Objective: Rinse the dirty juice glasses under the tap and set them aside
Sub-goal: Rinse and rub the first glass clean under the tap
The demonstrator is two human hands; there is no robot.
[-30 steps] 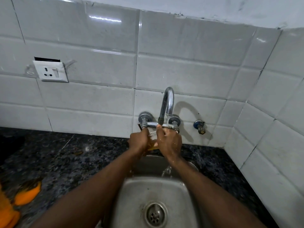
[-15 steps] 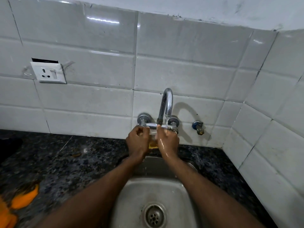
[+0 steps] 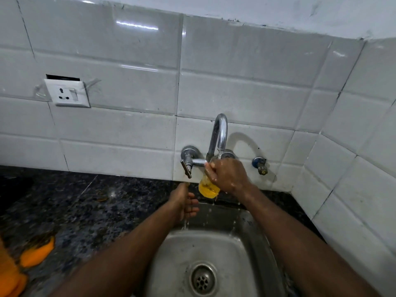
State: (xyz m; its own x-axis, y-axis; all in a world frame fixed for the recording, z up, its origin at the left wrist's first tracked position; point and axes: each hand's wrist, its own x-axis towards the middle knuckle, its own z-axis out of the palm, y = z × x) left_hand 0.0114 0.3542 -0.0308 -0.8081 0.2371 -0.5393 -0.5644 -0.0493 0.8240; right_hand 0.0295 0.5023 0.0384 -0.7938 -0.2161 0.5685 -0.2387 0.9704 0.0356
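1. Head view: right hand (image 3: 230,175) has its grip closed around the glass (image 3: 209,186), mouth up under the tap (image 3: 218,136).
2. Glass long axis runs near-vertical, tilted slightly; yellow base hangs lowest, over the far edge of the sink (image 3: 263,249).
3. Left hand (image 3: 185,202) sits open, empty, just below-left of the glass, and is nearest its base.
4. Dark worktop (image 3: 85,206) lies left.

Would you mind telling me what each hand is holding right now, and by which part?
The right hand grips the juice glass around its upper body. The left hand holds nothing.

One head-worn camera looks forward and down, close over the sink (image 3: 216,249), facing the tiled wall (image 3: 132,86).
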